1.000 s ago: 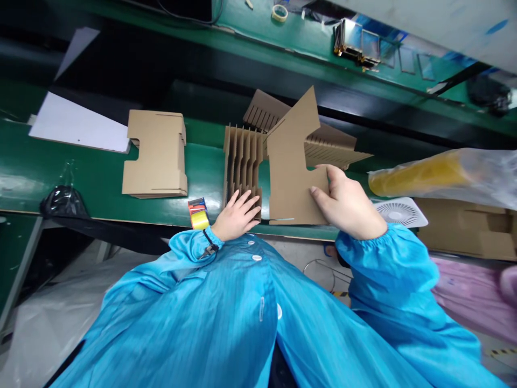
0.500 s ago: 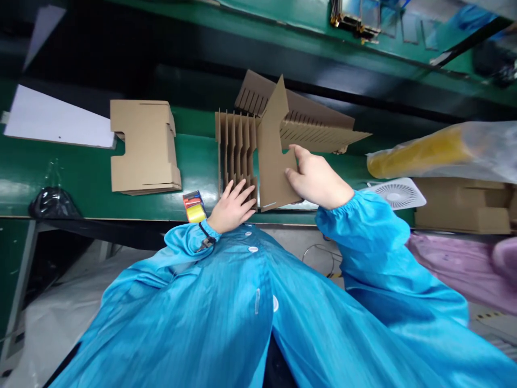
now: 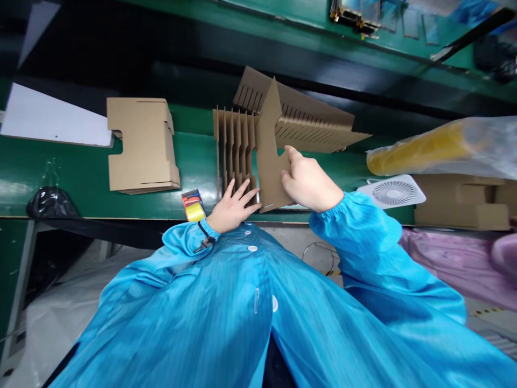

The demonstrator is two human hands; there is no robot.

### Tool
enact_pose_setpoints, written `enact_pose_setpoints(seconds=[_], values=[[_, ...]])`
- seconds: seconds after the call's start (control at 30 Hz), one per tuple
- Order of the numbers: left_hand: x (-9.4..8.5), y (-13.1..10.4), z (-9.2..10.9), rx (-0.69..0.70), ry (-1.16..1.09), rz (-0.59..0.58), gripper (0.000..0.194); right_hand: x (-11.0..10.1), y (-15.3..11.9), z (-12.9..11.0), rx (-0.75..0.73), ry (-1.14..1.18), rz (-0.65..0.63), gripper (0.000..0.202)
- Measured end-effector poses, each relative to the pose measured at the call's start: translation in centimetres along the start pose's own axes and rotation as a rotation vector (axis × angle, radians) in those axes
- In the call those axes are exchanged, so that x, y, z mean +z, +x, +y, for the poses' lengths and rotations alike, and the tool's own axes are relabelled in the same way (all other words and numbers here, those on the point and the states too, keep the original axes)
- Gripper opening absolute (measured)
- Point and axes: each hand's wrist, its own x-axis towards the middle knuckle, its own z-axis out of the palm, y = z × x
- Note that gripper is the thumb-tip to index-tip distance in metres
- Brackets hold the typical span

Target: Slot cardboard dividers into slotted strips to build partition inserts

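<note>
Head view: the left hand [image 3: 231, 212], its grip spread, hides the near end of the upright cardboard dividers [image 3: 236, 145], while the right hand [image 3: 309, 180], its grip pinching the notched cardboard panel [image 3: 269, 172] just beside them, has some fingers out of sight. The panel partly covers the slotted cardboard pieces [image 3: 319, 124] behind it, and the wrapped yellow roll [image 3: 424, 151] is cut off at the right edge. The green tabletop [image 3: 197, 161] also carries a cardboard stack [image 3: 141, 145], before a dark recess below a green shelf [image 3: 258, 16].
</note>
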Motion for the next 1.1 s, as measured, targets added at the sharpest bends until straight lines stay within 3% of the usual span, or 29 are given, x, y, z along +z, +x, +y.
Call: enact_pose_setpoints(seconds=[0.87, 1.1], values=[[-0.1, 0.4, -0.3, 0.006, 0.028, -0.012, 0.025, -0.3, 0.6, 2.1, 0.001, 0.000, 0.020, 0.069], [0.1, 0.3, -0.2, 0.010, 0.054, -0.007, 0.026, 0.0, 0.7, 3.4, -0.101, 0.023, 0.074, 0.063]])
